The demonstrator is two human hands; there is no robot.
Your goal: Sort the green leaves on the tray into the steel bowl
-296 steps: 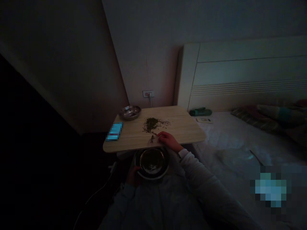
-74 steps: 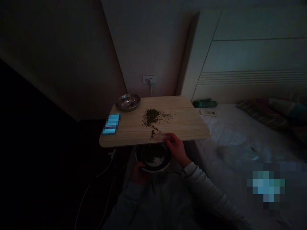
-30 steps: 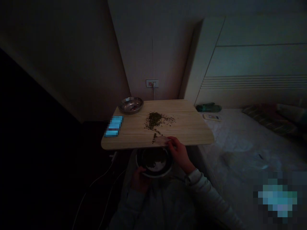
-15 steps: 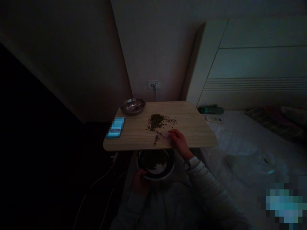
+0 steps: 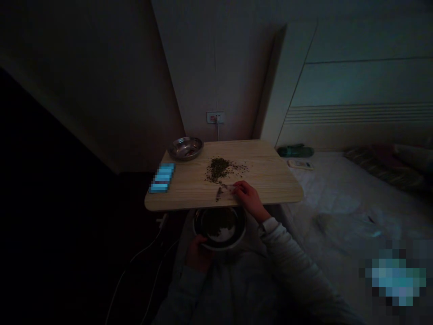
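My left hand [image 5: 199, 255] is closed on the near left rim of a round bowl [image 5: 219, 247], held below the table's front edge. Dark green grains cover much of the bowl's pale bottom. Over the table's front part, my right hand [image 5: 248, 198] pinches a thin, pale, see-through piece [image 5: 228, 190], perhaps plastic; the dim light hides its exact kind. A few grains lie at its left end. Just beyond it, a loose heap of small green-brown grains [image 5: 219, 169] spreads on the wooden table [image 5: 270, 169], with stray ones to the right.
A metal bowl [image 5: 186, 149] with something small inside stands at the table's back left. Nearer is a blurred-out phone-like screen [image 5: 162, 178]. To the right, a bed [image 5: 324, 189] bears a remote control [image 5: 300, 164] and a green bottle-like object [image 5: 295, 150]. White cables hang at left.
My right hand and the pale piece have shifted slightly left relative to the grains. The piece now reaches the small trail of grains near the front edge. The view has tilted a little.
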